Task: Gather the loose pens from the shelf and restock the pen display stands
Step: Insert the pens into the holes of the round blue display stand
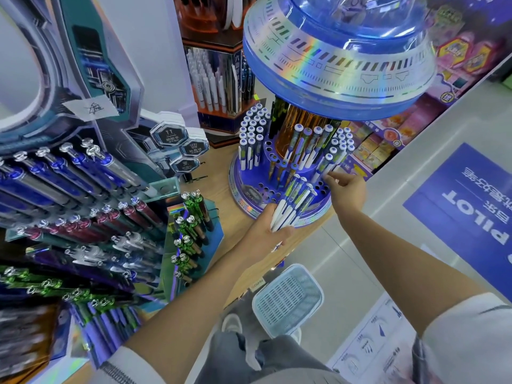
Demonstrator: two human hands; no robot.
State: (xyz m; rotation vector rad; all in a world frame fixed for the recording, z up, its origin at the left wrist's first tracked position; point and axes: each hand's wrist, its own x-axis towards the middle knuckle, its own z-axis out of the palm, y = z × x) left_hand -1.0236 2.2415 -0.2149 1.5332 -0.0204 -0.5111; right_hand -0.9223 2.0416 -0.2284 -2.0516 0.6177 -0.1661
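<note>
Restocking the blue carousel stand (pixel 249 187): gripping a bundle of pens (pixel 293 200) in the left hand (pixel 267 221) fingers beside its base, pinching one pen (pixel 322 166) with the right hand (pixel 349 189) fingers; next, likely needing its tip aligned over an empty hole (pixel 322 187).

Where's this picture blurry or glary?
Head view, lower left: green and purple pens blurred; head view, top: rainbow glare streaks the round blue display stand's silver band; head view, centre: left hand gripping white pens and right hand pinching one pen, sharp.
</note>
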